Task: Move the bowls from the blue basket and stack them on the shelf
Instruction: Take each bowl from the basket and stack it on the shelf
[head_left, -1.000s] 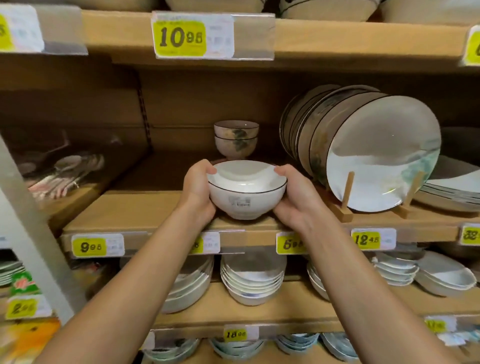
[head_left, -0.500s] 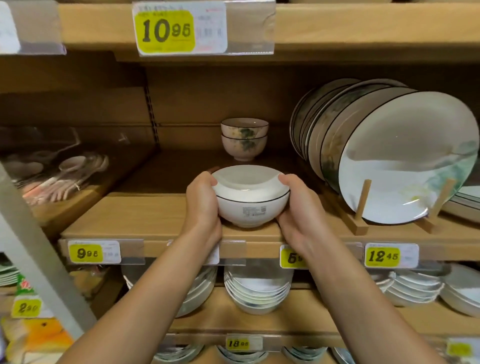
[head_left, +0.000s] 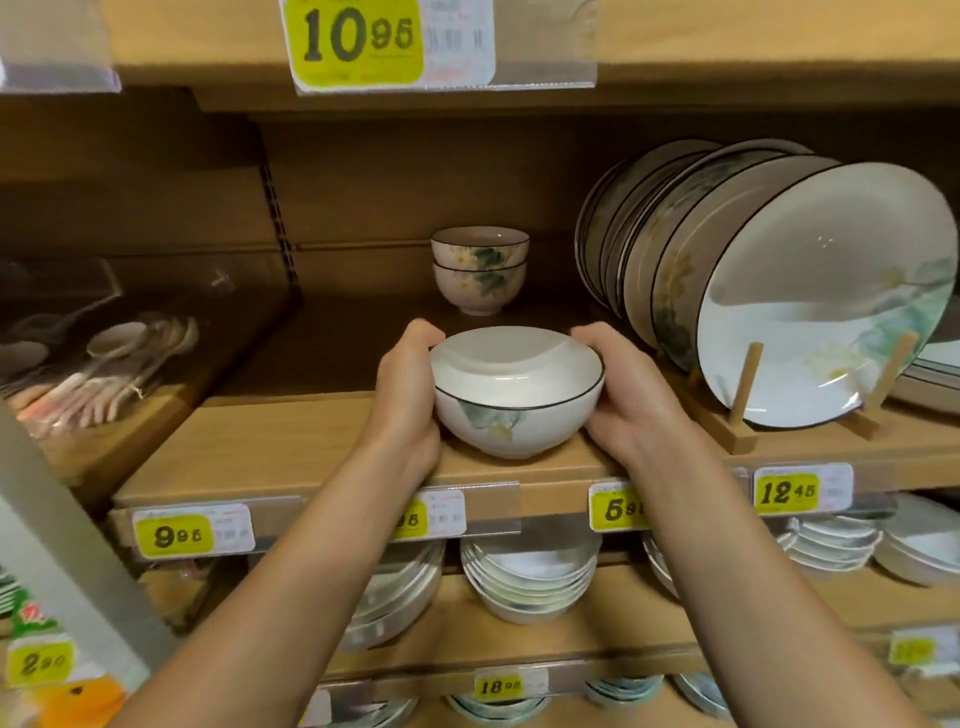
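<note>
As we stand at the wooden shelf (head_left: 291, 447), we see a long brown board with more boards above and below. Big round plates (head_left: 821, 322) stand on their edges at the right end of the shelf, leaning in a row against a wooden rack (head_left: 746, 379). Each plate has a thin dark rim. On the board below, piles of white dishes (head_left: 530, 577) sit under the front edge. A clear bag of spoons (head_left: 109, 364) lies on the next board, past the left end. Near the front edge, about the middle, sits the white bowl (head_left: 517, 395), with a dark rim and a green leaf on its side. Its foot looks to be down on the board. Our left hand (head_left: 408, 410) is curled round its left side and our right hand (head_left: 628, 415) is curled round its right side, so both hands hold it. Two small bowls (head_left: 480, 270), one inside the other, stand by the back edge, right behind our bowl and apart from it. Yellow price tags (head_left: 174, 535) are stuck along the front edge.
</note>
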